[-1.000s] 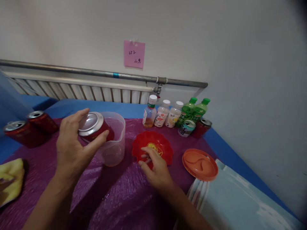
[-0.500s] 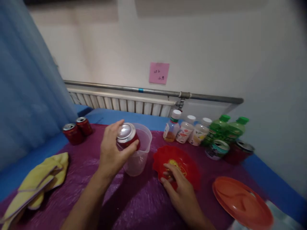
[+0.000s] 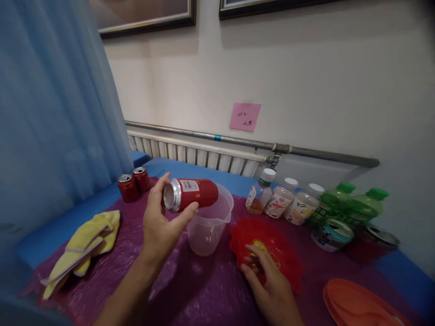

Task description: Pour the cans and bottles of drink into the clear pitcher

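Observation:
My left hand [image 3: 163,215] grips a red drink can [image 3: 200,192] near its silver base. The can lies almost level, base toward the left, its far end over the mouth of a clear plastic measuring jug [image 3: 205,237]. That end's opening is turned away from me, and I cannot see any liquid coming out. Over the near edge of a red scalloped plate [image 3: 285,271] hovers my right hand [image 3: 270,280], fingers loosely curved and apart, holding nothing. Whether it touches the plate I cannot tell.
Two red cans [image 3: 128,188] stand at the back left, behind yellow gloves [image 3: 88,242]. Along the back right are white-capped bottles [image 3: 278,199], green bottles [image 3: 365,206], a teal-banded can [image 3: 332,235] and a dark red can [image 3: 372,244]. An orange divided dish [image 3: 356,301] lies front right.
The can in my left hand has tipped from steeply inverted to nearly level, its base swinging left and toward me. My right hand stays by the red plate. The camera view has shifted.

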Available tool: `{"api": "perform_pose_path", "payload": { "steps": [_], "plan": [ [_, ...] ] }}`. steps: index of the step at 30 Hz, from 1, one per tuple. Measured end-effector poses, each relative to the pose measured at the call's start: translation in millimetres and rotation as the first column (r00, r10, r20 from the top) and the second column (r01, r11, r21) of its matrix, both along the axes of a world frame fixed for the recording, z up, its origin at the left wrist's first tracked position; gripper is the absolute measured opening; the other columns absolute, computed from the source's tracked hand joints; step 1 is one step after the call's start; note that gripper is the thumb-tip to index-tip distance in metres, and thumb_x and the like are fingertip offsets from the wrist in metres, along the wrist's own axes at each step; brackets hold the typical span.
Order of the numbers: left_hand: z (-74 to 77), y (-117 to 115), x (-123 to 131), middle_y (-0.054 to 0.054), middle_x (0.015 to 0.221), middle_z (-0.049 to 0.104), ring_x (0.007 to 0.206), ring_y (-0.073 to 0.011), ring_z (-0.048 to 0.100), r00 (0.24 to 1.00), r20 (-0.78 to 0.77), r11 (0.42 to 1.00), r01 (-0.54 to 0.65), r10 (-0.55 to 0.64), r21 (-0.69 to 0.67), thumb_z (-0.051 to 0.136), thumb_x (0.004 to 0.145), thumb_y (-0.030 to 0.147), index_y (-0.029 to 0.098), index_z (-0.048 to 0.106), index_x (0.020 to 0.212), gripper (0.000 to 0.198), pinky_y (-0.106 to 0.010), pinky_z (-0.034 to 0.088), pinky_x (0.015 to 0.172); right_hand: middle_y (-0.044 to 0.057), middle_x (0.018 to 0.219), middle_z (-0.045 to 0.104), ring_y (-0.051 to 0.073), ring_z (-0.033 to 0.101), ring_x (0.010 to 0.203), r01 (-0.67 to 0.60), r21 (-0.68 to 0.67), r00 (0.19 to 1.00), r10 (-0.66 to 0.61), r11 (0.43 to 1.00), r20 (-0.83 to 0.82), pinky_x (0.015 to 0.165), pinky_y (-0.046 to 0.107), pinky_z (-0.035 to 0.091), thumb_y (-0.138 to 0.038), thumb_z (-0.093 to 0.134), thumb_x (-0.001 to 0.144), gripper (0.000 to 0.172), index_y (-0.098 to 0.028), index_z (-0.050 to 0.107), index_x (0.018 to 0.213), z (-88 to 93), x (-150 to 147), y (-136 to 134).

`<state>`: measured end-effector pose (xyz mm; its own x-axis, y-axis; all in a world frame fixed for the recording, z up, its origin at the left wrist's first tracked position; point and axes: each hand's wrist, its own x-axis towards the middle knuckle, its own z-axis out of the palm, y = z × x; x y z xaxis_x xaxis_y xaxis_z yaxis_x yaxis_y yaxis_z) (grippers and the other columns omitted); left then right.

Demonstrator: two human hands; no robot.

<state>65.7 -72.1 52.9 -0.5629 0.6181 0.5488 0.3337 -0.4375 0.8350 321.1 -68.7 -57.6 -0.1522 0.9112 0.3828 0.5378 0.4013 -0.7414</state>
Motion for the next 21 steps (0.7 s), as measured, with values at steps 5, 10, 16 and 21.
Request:
{"api": "perform_pose_path", "payload": {
  "steps": [5, 10, 16, 21],
  "plan": [
    [3.5, -15.6, -14.2, -0.007, 0.13, 0.062, 0.113, -0.0298, 0.064, 0.999, 0.04, 0.993, 0.025, -0.021, -0.115, 0.087, 0.06, 0.048, 0.03, 0.057, 0.133, 0.081, -0.052, 0.052, 0.105, 0.011, 0.11, 0.076, 0.022, 0.076, 0.089, -0.026, -0.011, 0.999, 0.026, 1.0, 0.021, 0.076, 0.031, 0.064, -0.03, 0.058, 0.089, 0.034, -0.02, 0.068, 0.12, 3.0, 0.9, -1.9],
    [1.2, -29.9, -28.9, -0.005, 0.122, 0.067, 0.112, -0.0315, 0.064, 0.997, 0.047, 0.952, 0.071, -0.06, -0.298, 0.086, 0.056, 0.052, 0.029, 0.062, 0.124, 0.076, -0.052, 0.05, 0.103, 0.012, 0.111, 0.075, 0.022, 0.077, 0.087, -0.015, -0.005, 1.0, 0.015, 1.0, 0.019, 0.075, 0.031, 0.064, -0.028, 0.056, 0.087, 0.034, -0.019, 0.069, 0.117, 5.2, -2.4, -2.8],
    [-11.8, -32.3, -33.7, -0.006, 0.119, 0.071, 0.112, -0.0317, 0.063, 0.985, 0.12, 0.888, 0.163, -0.123, -0.43, 0.087, 0.053, 0.053, 0.025, 0.065, 0.116, 0.072, -0.049, 0.048, 0.103, 0.012, 0.112, 0.075, 0.022, 0.076, 0.09, -0.041, -0.008, 0.998, 0.042, 0.999, 0.052, 0.079, 0.033, 0.063, -0.032, 0.057, 0.09, 0.034, -0.02, 0.067, 0.12, 0.8, 1.3, -1.6],
    [-29.6, -16.0, -60.9, -0.008, 0.111, 0.073, 0.103, -0.0289, 0.066, 0.975, 0.22, 0.911, 0.12, -0.033, -0.394, 0.084, 0.053, 0.055, 0.019, 0.066, 0.11, 0.071, -0.042, 0.053, 0.093, 0.012, 0.109, 0.075, 0.022, 0.076, 0.083, 0.027, 0.036, 0.999, -0.026, 0.999, -0.02, 0.075, 0.034, 0.064, -0.037, 0.055, 0.09, 0.034, -0.022, 0.069, 0.116, -19.0, 0.5, 2.3]
  ]
}}
